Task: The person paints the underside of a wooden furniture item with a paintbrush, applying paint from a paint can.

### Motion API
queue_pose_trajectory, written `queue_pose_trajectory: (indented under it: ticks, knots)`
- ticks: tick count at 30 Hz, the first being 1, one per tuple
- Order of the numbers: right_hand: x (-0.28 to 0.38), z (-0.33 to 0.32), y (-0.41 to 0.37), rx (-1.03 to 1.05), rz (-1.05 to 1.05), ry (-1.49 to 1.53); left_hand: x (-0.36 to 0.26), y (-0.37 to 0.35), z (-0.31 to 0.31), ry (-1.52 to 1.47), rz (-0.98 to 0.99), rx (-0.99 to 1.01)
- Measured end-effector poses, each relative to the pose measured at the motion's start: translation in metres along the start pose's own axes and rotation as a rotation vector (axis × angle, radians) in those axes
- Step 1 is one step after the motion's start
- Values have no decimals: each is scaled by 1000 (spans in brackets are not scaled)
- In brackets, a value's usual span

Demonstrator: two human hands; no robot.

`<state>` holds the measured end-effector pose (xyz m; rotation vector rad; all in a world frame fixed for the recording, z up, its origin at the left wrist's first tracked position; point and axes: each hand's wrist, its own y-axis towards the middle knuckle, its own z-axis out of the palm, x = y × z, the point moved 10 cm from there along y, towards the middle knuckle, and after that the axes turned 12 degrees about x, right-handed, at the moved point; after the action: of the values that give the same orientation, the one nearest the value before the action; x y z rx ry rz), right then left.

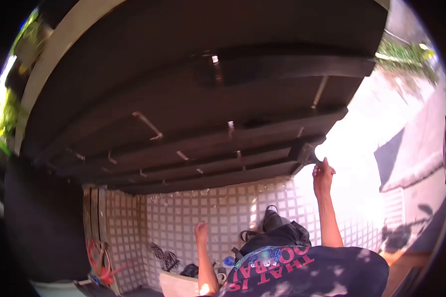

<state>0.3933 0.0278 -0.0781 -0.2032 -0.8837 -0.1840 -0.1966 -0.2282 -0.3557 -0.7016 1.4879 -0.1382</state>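
A large dark ridged gate panel (183,104) fills the upper view. Near its lower right corner sits a dark lock box with a handle (302,152). My right hand (323,173) reaches up beside that handle, its fingers and thumb apart. Whether the fingertips touch the handle, I cannot make out. Lower and to the left, my left hand (201,230) hangs over the tiled floor with its fingers curled in and nothing seen in them.
Pale checkered tiles (213,208) cover the floor under the gate, with my shoe (271,210) on them. Wooden boards (95,213) and a red cord (101,262) stand at the left. Beyond the gate's right edge lies bright sunlit ground (352,163) by a concrete ramp (416,143).
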Motion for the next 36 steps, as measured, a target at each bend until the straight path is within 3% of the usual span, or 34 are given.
queue_pose_trajectory:
  ticks: [6,7,9,14,18,21,32,36]
  knots:
    - [124,-31,4,-149,-391,48,-238,36,127,-37,433,130]
    - [143,-31,6,-151,-446,37,-258,44,145,81,393,158]
    - [173,-34,14,-176,-529,27,-319,37,186,244,628,157]
    - [223,-13,41,-143,-659,-41,-443,-21,245,445,827,-52]
    - [237,9,64,-35,-677,4,-482,-38,256,600,1020,-274]
    - [249,15,73,-29,-697,-42,-496,-43,266,736,1009,-372]
    - [325,18,74,-145,-901,-96,-471,-6,273,878,877,-211]
    - [364,33,92,-83,-968,-151,-470,-12,283,874,813,-200]
